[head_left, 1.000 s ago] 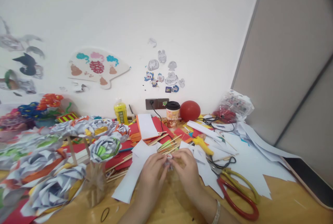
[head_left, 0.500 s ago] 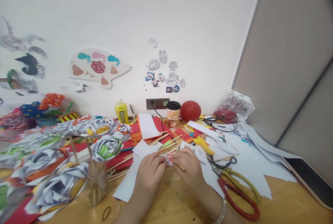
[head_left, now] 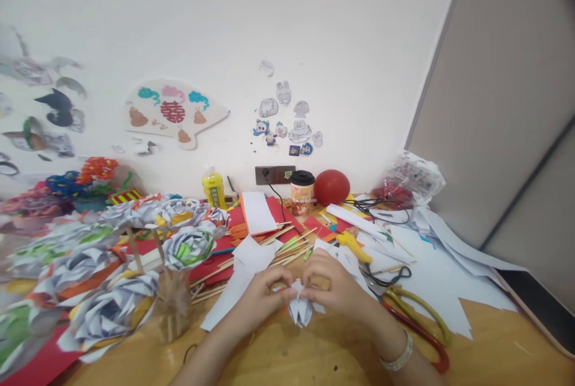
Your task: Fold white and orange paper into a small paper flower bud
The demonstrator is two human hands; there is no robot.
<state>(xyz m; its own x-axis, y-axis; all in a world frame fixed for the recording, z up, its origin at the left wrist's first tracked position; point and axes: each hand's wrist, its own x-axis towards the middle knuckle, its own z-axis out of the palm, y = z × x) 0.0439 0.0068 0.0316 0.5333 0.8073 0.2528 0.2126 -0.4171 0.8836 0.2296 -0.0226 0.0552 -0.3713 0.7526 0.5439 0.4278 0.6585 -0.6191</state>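
From here I see both grips clamped on one folded white paper piece (head_left: 300,310) — the left hand (head_left: 265,295) and right hand (head_left: 332,286) pinch its upper part from either side, probably so the folds stay together. It is over the near part of the desk (head_left: 309,359), wood showing between the forearms. Paper flowers (head_left: 108,309) crowd the left side, scissors (head_left: 422,327) sit partly behind the right forearm, and sticks (head_left: 293,246) lie beyond — sideways room looks tight.
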